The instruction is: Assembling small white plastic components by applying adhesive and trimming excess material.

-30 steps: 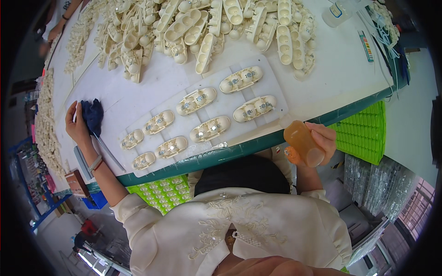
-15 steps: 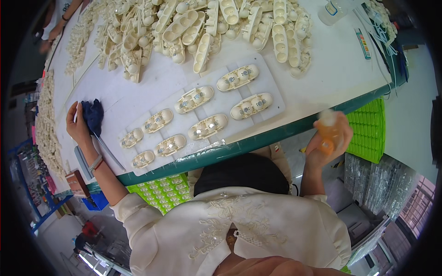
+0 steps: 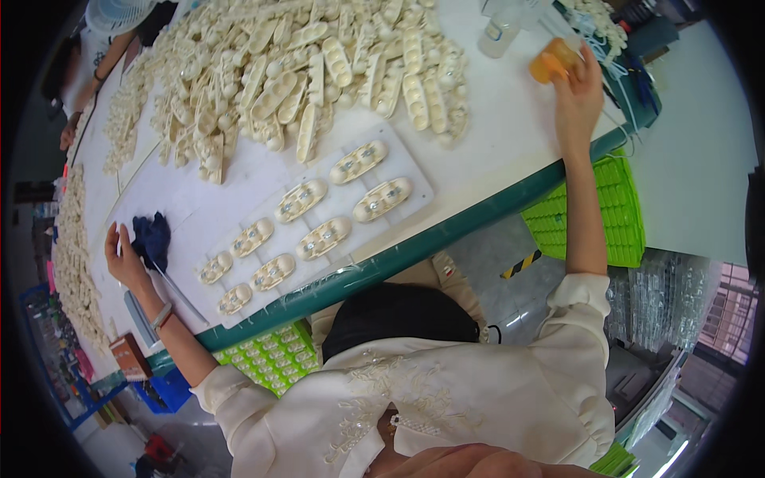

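Observation:
My right hand (image 3: pixel 580 92) reaches to the far right of the table with its fingers round a small orange bottle (image 3: pixel 551 62). A clear bottle with a label (image 3: pixel 500 33) stands just left of it. At the table's left my left hand (image 3: pixel 125 259) is raised with fingers loosely apart and holds nothing. Beside it lies a crumpled dark blue cloth (image 3: pixel 151 239). Between my arms a white board (image 3: pixel 410 142) carries two rows of oval cream plastic parts (image 3: pixel 301 199) of graded sizes, with small shiny pieces in them.
A large heap of similar cream parts (image 3: pixel 263 72) covers the far table. Below the green table edge (image 3: pixel 486 195) are green trays (image 3: pixel 613 207) at right and a filled green tray (image 3: pixel 271 358) at left. Another person's arm (image 3: pixel 111 57) shows at the far left.
My right hand has carried the orange bottle from beyond the near table edge up and away to the far right. My left hand stays by the cloth. The whole view has shifted.

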`<act>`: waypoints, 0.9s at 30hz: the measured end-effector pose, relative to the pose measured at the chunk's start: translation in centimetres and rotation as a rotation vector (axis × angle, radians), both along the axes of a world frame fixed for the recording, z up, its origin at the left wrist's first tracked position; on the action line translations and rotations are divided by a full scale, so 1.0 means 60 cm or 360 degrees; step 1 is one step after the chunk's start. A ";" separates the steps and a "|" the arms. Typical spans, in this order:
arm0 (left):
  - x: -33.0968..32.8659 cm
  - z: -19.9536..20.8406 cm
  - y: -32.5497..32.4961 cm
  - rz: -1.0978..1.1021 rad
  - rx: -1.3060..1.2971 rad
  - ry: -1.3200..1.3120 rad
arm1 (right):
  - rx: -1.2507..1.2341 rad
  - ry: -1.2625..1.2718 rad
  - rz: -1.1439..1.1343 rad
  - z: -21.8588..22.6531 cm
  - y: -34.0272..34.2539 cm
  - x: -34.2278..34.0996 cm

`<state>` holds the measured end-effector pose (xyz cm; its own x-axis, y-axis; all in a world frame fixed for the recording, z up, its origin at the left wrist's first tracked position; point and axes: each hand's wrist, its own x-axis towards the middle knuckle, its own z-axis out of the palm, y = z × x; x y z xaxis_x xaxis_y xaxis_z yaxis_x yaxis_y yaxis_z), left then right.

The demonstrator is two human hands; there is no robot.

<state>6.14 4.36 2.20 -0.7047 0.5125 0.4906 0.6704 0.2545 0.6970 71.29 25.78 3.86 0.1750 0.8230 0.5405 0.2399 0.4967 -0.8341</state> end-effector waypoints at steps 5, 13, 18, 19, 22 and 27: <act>0.024 0.021 0.003 0.0038 0.0166 0.0050 | 0.0064 -0.0214 0.0031 0.004 0.087 0.011; 0.095 0.070 -0.016 -0.0388 0.0332 0.0038 | -0.0079 -0.0363 0.0009 -0.033 0.106 0.043; 0.223 0.138 -0.039 -0.0867 -0.0122 0.0427 | -0.0218 -0.0635 -0.0115 -0.013 0.082 0.028; 0.245 0.150 -0.041 -0.0987 -0.0329 0.0535 | -0.0309 -0.0722 -0.0175 -0.011 0.078 0.023; 0.283 0.165 -0.046 -0.1144 -0.0661 0.0656 | -0.0318 -0.0825 -0.0324 -0.016 0.065 0.029; 0.278 0.163 -0.063 -0.1236 -0.0921 0.0678 | 0.0421 -0.0836 -0.0184 0.022 -0.104 -0.039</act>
<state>22.83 0.58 11.99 0.0896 0.9836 0.1568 0.9523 -0.1307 0.2757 68.97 19.54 5.16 -0.0906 0.6403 0.7627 0.6518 0.6172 -0.4408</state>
